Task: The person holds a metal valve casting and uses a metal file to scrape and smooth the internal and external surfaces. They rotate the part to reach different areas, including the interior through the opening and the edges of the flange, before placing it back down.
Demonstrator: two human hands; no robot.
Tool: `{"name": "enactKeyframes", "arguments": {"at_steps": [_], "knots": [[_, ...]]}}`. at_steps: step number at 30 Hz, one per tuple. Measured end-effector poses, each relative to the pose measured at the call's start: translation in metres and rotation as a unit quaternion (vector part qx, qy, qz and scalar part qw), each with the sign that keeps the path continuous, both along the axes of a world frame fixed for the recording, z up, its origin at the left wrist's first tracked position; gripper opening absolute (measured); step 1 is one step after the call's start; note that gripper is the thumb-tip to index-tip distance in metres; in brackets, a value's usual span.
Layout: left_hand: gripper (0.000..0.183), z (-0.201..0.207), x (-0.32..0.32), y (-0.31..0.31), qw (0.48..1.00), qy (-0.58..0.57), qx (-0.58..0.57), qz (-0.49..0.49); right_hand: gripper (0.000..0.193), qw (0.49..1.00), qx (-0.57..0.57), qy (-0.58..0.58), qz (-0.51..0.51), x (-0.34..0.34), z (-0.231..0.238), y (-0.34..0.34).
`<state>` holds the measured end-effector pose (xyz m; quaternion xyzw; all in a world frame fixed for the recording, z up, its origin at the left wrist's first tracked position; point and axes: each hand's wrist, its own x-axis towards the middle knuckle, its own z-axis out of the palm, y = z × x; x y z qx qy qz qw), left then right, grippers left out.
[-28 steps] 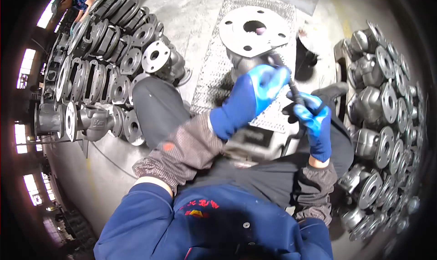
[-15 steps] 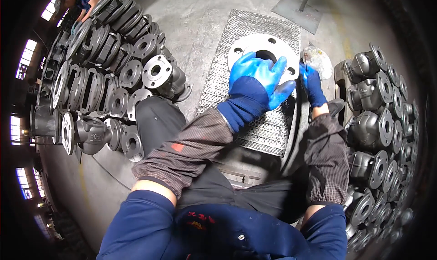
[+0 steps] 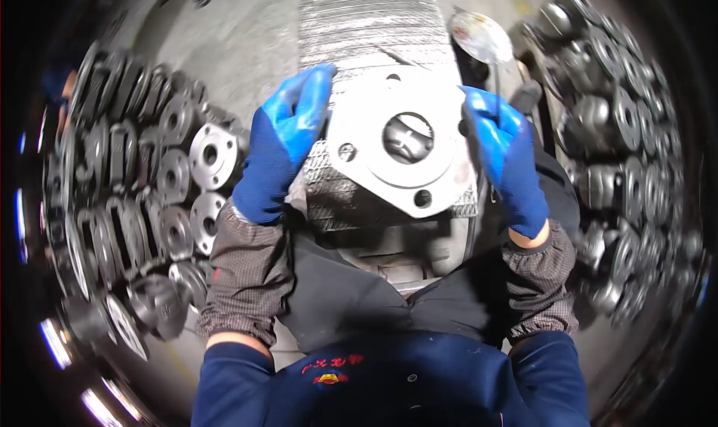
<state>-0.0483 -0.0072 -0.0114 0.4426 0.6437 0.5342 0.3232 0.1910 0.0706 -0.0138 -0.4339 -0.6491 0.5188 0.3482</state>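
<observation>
A pale grey metal flanged casting (image 3: 359, 174), with a round bore in its middle and bolt holes near its corners, faces me above a ribbed metal mat (image 3: 320, 34). Through the bore some inner metal shows. My left hand (image 3: 288, 124), in a blue coated glove, is beside the casting's left edge with its fingers stretched and apart from it. At the opposite edge, my right hand (image 3: 499, 131), gloved the same way, has its fingers bent against the rim; its thumb is not clearly seen. Whatever lies under the flange is hidden.
Rows of dark flanged castings (image 3: 173, 176) are stacked on my left, and more valve-shaped castings (image 3: 598, 124) on my right. A round, stained pale disc (image 3: 482, 37) stands past my right hand. My legs (image 3: 336, 296) straddle the work spot.
My left hand has come off the flange to its left side. My right hand has come up to the right rim. A squarer flange face now shows where a round one did; the view has shifted.
</observation>
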Motion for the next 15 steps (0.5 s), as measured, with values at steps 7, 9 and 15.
{"name": "enactKeyframes", "arguments": {"at_steps": [7,9,15], "knots": [[0.024,-0.022,-0.008,0.03,0.87,0.34,0.254,-0.252,0.03,0.992,0.001,0.069,-0.11,-0.007,-0.015,-0.028],[0.028,-0.028,-0.002,0.02,0.949,0.143,0.164,-0.229,0.026,0.993,0.055,0.051,-0.093,-0.003,-0.018,-0.032],[0.037,-0.007,0.052,-0.027,0.972,0.049,0.107,-0.206,0.031,0.915,0.345,-0.203,-0.059,0.053,-0.034,-0.073]]}}
